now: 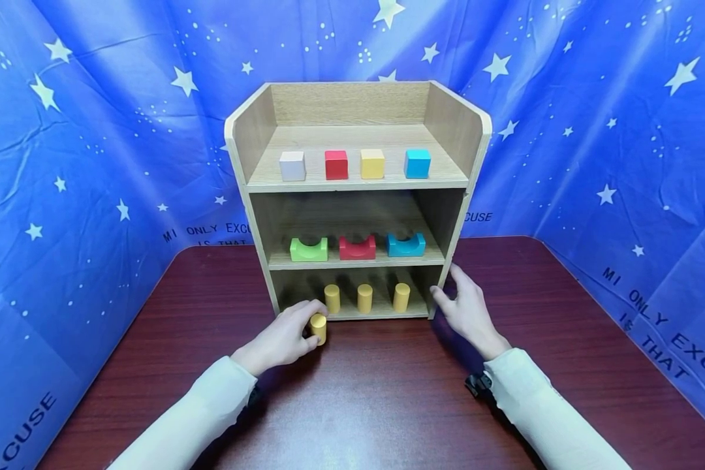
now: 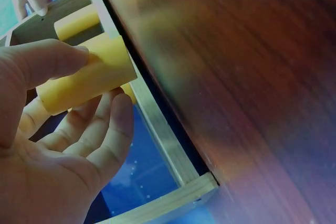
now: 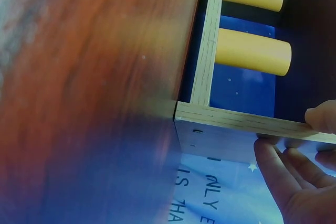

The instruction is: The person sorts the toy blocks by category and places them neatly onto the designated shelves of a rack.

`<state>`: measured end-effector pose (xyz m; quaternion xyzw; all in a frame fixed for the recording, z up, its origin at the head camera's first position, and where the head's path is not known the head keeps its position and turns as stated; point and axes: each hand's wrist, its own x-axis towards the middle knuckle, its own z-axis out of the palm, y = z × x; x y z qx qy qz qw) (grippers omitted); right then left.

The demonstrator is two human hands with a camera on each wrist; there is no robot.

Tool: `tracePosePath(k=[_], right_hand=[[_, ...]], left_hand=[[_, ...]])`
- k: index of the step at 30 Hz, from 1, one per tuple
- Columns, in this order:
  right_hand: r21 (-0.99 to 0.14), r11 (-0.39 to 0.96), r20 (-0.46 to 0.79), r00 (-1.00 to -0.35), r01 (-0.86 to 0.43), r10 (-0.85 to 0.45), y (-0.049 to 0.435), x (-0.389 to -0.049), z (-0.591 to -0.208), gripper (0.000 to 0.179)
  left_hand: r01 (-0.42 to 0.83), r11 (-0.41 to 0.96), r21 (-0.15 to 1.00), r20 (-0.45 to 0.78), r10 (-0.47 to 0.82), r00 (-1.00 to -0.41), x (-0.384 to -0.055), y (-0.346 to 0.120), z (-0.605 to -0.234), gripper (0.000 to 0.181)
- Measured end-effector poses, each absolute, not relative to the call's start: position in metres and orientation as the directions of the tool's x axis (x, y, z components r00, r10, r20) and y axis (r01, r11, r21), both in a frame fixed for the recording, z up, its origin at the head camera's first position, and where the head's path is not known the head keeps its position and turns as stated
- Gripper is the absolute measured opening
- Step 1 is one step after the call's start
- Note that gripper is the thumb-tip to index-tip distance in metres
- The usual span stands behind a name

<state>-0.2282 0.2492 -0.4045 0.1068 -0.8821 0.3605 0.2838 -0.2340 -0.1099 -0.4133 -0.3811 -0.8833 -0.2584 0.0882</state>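
Note:
My left hand pinches a yellow cylinder between thumb and fingers, just in front of the bottom tier's left end. In the left wrist view this cylinder lies across the fingers, close to the shelf's front edge. Three similar yellow cylinders stand in a row on the bottom tier of the small wooden shelf. At the shelf's lower right side is my right hand. The right wrist view shows its thumb at the side panel's front edge and its fingers against the outer face, holding the panel.
On the top tier sit a white cube, a red cube, a yellow cube and a blue cube. Green, red and blue notched blocks occupy the middle tier. A starry blue curtain surrounds the dark table.

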Motion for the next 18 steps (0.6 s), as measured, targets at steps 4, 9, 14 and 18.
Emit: tracePosePath(k=[4, 9, 14, 18], right_hand=[[-0.575, 0.720, 0.577, -0.817, -0.389, 0.019, 0.2492, -0.2283, -0.4040, 0.045], [-0.577, 0.717, 0.577, -0.817, -0.391, 0.019, 0.2494, -0.2276, -0.4038, 0.045], [-0.575, 0.713, 0.582, -0.813, -0.401, 0.012, 0.2491, -0.2265, -0.4039, 0.045], [-0.571, 0.713, 0.591, -0.807, -0.407, 0.012, 0.2490, -0.2268, -0.4043, 0.044]], left_hand=[[0.717, 0.580, 0.387, 0.362, 0.620, -0.696, -0.2355, -0.1127, -0.4108, 0.041], [0.708, 0.588, 0.391, 0.366, 0.607, -0.706, -0.2376, -0.1154, -0.4083, 0.041], [0.686, 0.599, 0.413, 0.378, 0.573, -0.727, -0.2390, -0.1162, -0.4072, 0.041], [0.674, 0.603, 0.426, 0.421, 0.527, -0.738, -0.2394, -0.1154, -0.4074, 0.042]])
